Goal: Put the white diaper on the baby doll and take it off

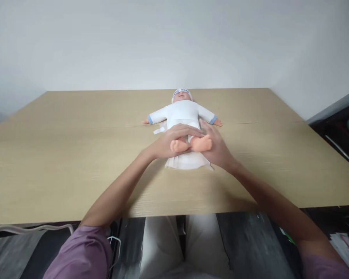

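left hand [169,140] | right hand [218,149] | both touching doll [182,110] | supine (feet [202,143] bare)

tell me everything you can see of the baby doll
The plastic-looking peach baby doll lies face up on the pale wooden table, head towards the far edge, arms spread. It wears a white top with blue cuffs and a white headpiece with dark lettering. Its bare feet point toward the camera above a thin white sheet. The person's bare left hand and bare right hand curve around its lower legs, contact partly hidden.
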{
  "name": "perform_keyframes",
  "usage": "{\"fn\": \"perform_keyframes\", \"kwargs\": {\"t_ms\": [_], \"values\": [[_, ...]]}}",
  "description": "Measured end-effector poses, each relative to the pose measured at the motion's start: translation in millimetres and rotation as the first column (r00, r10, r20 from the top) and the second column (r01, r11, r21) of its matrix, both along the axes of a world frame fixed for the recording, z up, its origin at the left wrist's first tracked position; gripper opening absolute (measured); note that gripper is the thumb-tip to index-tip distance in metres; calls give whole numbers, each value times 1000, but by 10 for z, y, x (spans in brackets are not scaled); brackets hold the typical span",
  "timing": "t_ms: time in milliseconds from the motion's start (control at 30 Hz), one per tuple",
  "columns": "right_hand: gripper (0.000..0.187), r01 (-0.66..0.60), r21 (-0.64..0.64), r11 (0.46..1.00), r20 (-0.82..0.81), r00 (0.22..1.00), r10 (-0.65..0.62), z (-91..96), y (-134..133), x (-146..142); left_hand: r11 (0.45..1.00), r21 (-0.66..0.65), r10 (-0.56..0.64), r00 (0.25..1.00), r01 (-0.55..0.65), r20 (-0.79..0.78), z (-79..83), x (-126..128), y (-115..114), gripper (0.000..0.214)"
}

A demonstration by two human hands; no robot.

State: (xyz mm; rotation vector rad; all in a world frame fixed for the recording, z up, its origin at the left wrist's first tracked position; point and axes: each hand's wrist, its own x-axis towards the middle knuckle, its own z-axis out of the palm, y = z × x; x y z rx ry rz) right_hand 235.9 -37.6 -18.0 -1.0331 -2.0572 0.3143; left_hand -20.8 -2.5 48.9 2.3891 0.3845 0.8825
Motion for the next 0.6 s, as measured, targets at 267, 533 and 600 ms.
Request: {"fn": "perform_keyframes", "kwargs": {"t_ms": [267,533,600], "values": [[42,-297,140,945,219,940,263,-270,127,491,970,177,194,968,-165,-162,-608,-644,-129,42],[41,-216,80,973,383,908,170,-503,145,634,979,113,197,934,-170,-299,-939,-956,-60,55],[42,-211,45,976,373,910,180,-478,136,613,979,113,194,930,-167,-311,-910,-947,-68,57]]}}
